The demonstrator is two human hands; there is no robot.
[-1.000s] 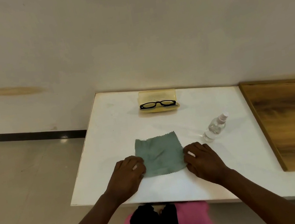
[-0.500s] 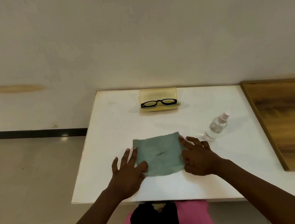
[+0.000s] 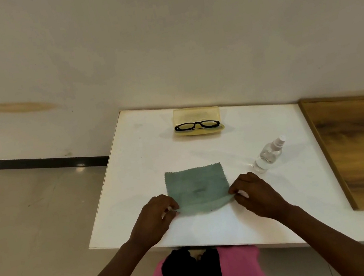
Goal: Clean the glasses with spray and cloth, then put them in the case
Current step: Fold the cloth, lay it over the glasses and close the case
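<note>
Your left hand (image 3: 156, 214) pinches the green cloth (image 3: 196, 187) at its near left corner | your right hand (image 3: 253, 194) pinches the near right corner, apparently lifting that edge | glasses (image 3: 197, 125) sit in the open yellow case (image 3: 196, 115) at the far edge of the table (image 3: 293, 191) | spray bottle (image 3: 269, 154) lies right of the cloth

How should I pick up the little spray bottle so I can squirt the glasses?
Probably wrap your right hand around the clear middle of the spray bottle, coming from above on its near side. It lies on its side on the white table with its white nozzle pointing away to the right, so the round body is the widest, easiest part. Both hands now pinch the green cloth.
</note>
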